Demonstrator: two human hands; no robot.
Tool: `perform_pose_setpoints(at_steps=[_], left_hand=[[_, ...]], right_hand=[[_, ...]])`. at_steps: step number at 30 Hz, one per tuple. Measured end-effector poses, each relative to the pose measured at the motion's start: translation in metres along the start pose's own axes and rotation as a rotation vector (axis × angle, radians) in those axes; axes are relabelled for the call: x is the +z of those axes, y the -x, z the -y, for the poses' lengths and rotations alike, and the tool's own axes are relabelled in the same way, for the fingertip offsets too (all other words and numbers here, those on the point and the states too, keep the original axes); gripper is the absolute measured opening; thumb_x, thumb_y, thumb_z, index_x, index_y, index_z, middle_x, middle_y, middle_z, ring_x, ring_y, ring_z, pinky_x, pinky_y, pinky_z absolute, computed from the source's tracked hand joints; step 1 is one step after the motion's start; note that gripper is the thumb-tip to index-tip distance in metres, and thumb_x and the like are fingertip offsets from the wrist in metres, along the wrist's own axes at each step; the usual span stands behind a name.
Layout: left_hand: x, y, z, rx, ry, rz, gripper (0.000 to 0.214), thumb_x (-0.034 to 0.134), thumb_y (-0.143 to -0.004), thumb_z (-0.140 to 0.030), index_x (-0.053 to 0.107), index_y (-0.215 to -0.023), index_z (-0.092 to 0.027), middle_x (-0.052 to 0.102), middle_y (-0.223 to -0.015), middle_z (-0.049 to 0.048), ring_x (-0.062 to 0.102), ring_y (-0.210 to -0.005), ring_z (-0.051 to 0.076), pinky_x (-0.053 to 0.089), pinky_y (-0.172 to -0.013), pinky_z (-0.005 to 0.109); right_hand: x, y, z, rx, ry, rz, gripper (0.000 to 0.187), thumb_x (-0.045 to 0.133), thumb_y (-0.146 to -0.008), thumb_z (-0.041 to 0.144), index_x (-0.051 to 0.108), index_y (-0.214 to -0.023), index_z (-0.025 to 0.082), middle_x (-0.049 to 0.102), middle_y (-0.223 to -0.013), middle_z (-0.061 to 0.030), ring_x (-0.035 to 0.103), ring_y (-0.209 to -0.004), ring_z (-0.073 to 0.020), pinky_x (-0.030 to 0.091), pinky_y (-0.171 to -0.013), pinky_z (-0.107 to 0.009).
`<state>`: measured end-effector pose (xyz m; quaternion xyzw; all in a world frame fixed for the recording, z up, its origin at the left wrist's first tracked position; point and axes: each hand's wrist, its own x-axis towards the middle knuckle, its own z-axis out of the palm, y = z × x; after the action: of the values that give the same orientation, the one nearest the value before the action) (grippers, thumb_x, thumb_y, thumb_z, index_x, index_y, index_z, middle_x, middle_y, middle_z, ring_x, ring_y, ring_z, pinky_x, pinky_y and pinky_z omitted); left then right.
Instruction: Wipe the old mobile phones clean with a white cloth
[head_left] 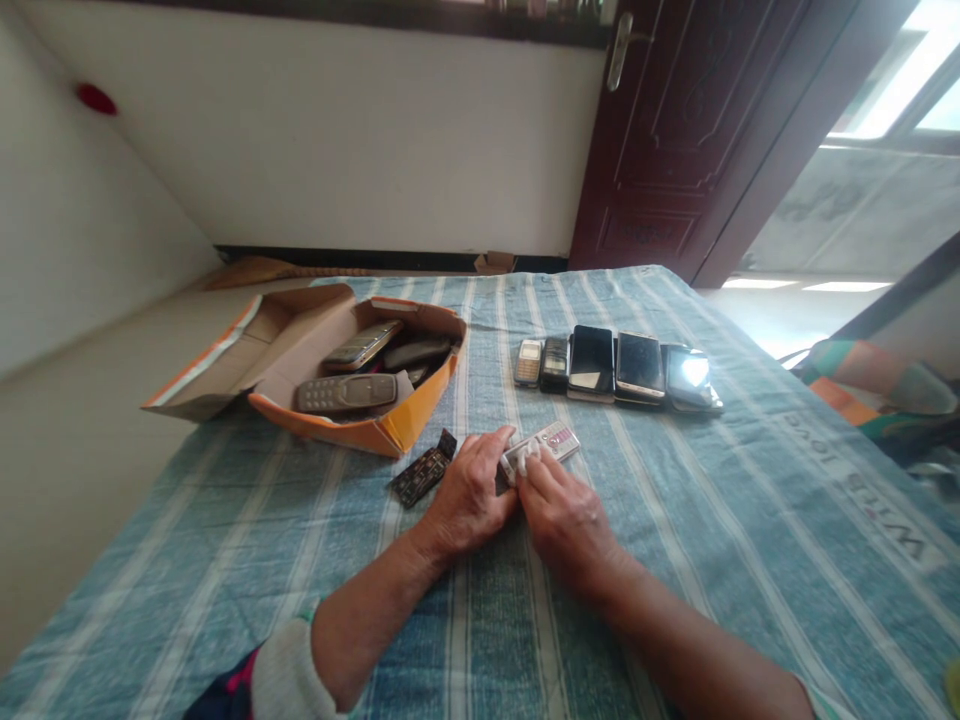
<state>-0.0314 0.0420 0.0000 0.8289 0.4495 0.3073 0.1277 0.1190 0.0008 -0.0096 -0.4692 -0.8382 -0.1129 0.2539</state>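
On the striped cloth (675, 520) just in front of you, your left hand (469, 495) and right hand (566, 520) meet over a small silver phone (541, 447), both closed on its near end with fingers pinching it. Its far end sticks out past your fingertips, lying low on the cloth. Just left of your left hand lies a dark keypad (424, 470), untouched. Beyond it stands an open orange box (390, 430) holding several old phones. Farther back, five phones (615, 368) sit side by side in a row.
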Motion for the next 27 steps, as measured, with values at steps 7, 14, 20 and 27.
perform_pose_setpoints(at_steps=[7, 14, 20, 27], left_hand=[[0.000, 0.000, 0.001, 0.024, -0.024, -0.001, 0.056, 0.065, -0.071, -0.018, 0.049, -0.124, -0.012, 0.066, -0.104, 0.0113, 0.061, -0.094, 0.025, 0.052, -0.085, 0.040], [0.000, 0.000, -0.001, 0.009, -0.043, 0.021, 0.062, 0.069, -0.068, -0.018, 0.046, -0.126, -0.016, 0.065, -0.105, 0.0086, 0.060, -0.097, 0.025, 0.051, -0.086, 0.039], [0.000, 0.001, 0.000, 0.005, -0.024, 0.000, 0.059, 0.068, -0.070, -0.018, 0.047, -0.125, -0.017, 0.065, -0.105, 0.0084, 0.061, -0.097, 0.025, 0.051, -0.086, 0.038], [0.001, 0.001, 0.002, 0.013, -0.024, 0.003, 0.056, 0.067, -0.072, -0.021, 0.048, -0.124, -0.013, 0.065, -0.104, 0.0102, 0.061, -0.096, 0.026, 0.052, -0.085, 0.039]], right_hand=[[-0.003, -0.003, -0.011, 0.016, 0.034, 0.039, 0.025, 0.043, -0.091, 0.008, 0.066, -0.099, 0.009, 0.065, -0.104, -0.0165, 0.055, -0.112, -0.0287, 0.054, -0.082, -0.035], [-0.004, -0.006, -0.035, 0.174, 0.142, 0.070, 0.030, 0.039, -0.088, 0.001, 0.065, -0.102, 0.007, 0.065, -0.107, -0.0172, 0.054, -0.116, -0.0301, 0.055, -0.080, -0.035], [-0.002, -0.003, -0.016, 0.139, 0.207, 0.048, 0.030, 0.039, -0.088, 0.003, 0.065, -0.103, 0.005, 0.064, -0.107, -0.0202, 0.057, -0.110, -0.0320, 0.056, -0.074, -0.036], [-0.014, -0.008, -0.009, 0.136, 0.043, 0.144, 0.028, 0.041, -0.086, 0.001, 0.066, -0.098, 0.008, 0.063, -0.101, -0.0160, 0.054, -0.105, -0.0279, 0.052, -0.080, -0.036]])
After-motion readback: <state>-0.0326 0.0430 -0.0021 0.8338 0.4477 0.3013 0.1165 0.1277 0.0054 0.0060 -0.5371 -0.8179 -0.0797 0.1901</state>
